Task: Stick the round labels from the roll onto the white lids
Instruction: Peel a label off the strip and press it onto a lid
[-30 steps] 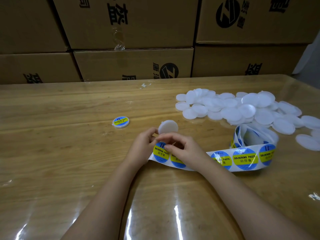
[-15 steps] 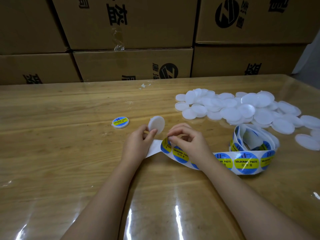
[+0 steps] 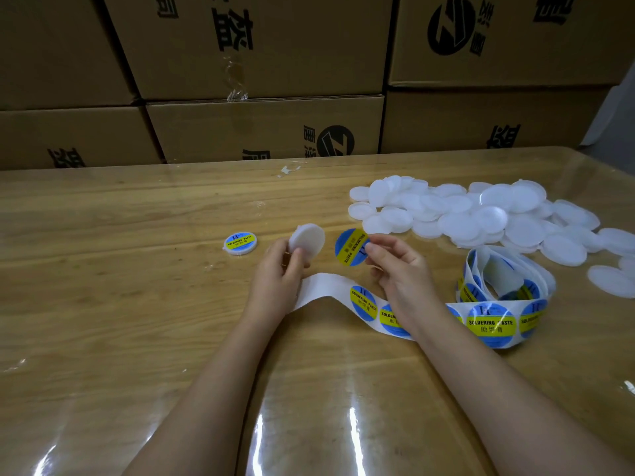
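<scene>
Left hand (image 3: 276, 274): bare, slim fingers, short nails.
Right hand (image 3: 400, 269): bare, short thumbnail showing.
Left forearm (image 3: 213, 372): bare to the lower edge.
Right forearm (image 3: 481, 372): bare likewise.

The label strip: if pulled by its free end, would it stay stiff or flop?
Probably floppy: the label strip humps up and curves across the table. Likely light too, so a pull may drag the loosely wound roll along.

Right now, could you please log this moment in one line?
left hand: blank lid | right hand: peeled label, not yet applied | table: one labelled lid
</scene>
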